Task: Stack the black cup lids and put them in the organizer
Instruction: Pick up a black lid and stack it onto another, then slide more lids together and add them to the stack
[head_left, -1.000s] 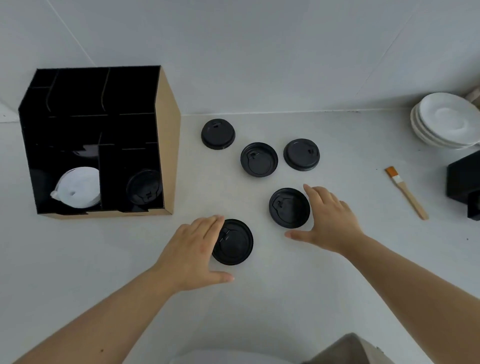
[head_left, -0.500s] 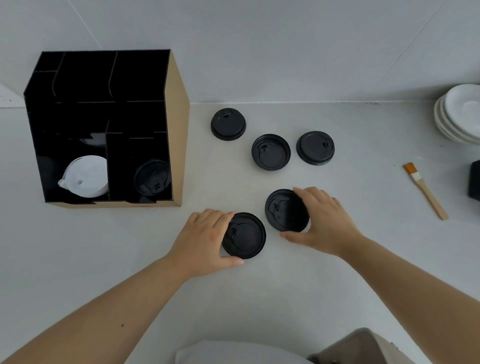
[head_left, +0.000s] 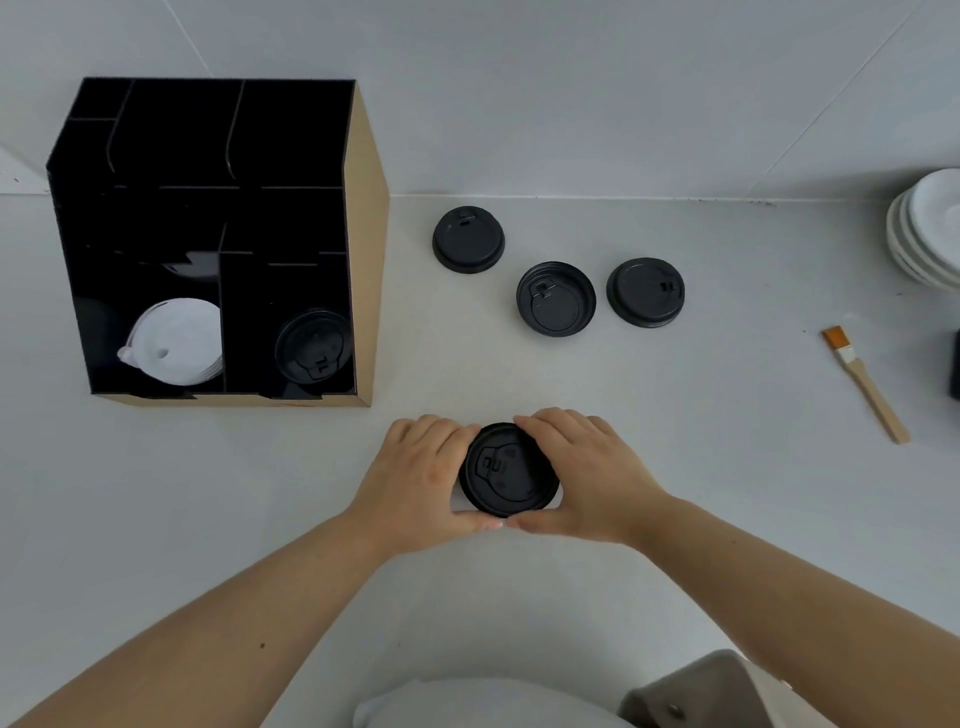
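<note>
Cupping a black lid (head_left: 506, 470) from both sides near the counter's (head_left: 675, 441) front, the left hand (head_left: 415, 480) and right hand (head_left: 587, 475) pinch its rim. Three loose lids (head_left: 556, 299) lie farther back; the organizer (head_left: 369, 249) stands far left.

Soft even light, faint shadows, wide-angle edge warp, sharp-ish.

Single head-worn wide-angle view, aimed forward and down, counter (head_left: 675, 467) seen close, wall (head_left: 519, 93) included at top.
</note>
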